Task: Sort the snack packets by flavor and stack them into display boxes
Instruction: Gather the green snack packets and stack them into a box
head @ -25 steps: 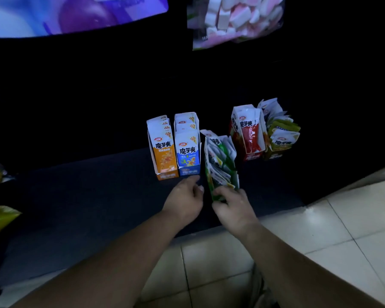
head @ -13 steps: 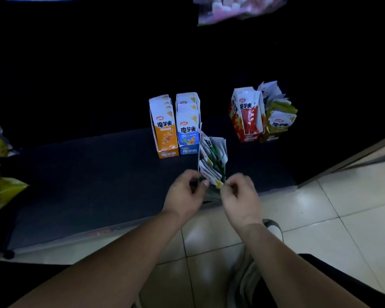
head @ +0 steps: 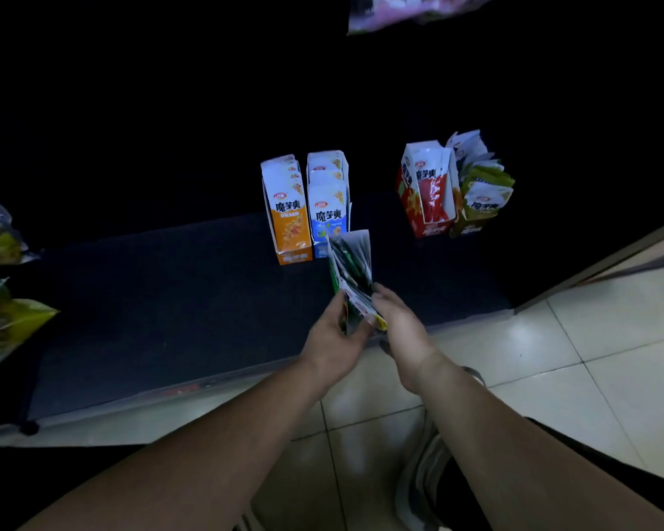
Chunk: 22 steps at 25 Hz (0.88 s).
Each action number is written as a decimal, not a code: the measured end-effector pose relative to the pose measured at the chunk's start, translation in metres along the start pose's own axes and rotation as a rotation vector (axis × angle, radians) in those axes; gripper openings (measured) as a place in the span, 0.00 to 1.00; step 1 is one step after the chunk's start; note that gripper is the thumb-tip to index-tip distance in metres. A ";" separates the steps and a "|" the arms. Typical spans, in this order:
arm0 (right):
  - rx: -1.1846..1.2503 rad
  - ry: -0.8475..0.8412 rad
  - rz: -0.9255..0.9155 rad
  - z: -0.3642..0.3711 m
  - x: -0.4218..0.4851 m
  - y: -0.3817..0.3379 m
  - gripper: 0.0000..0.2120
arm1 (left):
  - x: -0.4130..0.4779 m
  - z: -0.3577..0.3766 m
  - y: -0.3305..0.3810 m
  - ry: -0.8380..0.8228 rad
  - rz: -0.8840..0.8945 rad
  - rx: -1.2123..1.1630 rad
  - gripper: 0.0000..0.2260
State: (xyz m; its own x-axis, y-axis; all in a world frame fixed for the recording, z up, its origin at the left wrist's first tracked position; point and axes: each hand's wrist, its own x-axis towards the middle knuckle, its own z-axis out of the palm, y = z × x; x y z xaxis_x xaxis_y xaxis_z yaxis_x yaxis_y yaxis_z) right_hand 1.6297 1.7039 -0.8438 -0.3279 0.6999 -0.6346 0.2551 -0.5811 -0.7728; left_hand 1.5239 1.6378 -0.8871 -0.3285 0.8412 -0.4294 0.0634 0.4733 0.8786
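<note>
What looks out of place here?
The green box is out of line: the left hand and right hand hold it tilted, in front of the upright orange box and blue box. Packets in the olive box, far right, fan out unevenly.
</note>
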 end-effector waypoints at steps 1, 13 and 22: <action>0.006 -0.007 -0.014 0.001 -0.004 -0.003 0.12 | -0.004 -0.003 0.003 -0.003 -0.006 -0.012 0.29; -0.015 -0.217 0.114 0.068 -0.021 0.014 0.15 | -0.056 -0.078 -0.009 0.217 -0.152 -0.038 0.16; -0.678 0.064 -0.140 0.069 -0.041 -0.013 0.07 | -0.098 -0.136 0.026 0.141 -0.175 0.142 0.20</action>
State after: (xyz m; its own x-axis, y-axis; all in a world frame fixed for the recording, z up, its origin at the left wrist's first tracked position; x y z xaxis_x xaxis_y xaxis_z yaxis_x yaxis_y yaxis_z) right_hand 1.5771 1.6542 -0.8069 -0.3502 0.7846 -0.5116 0.7333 -0.1102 -0.6709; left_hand 1.4300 1.5324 -0.7936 -0.4736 0.7031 -0.5304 0.1223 0.6489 0.7510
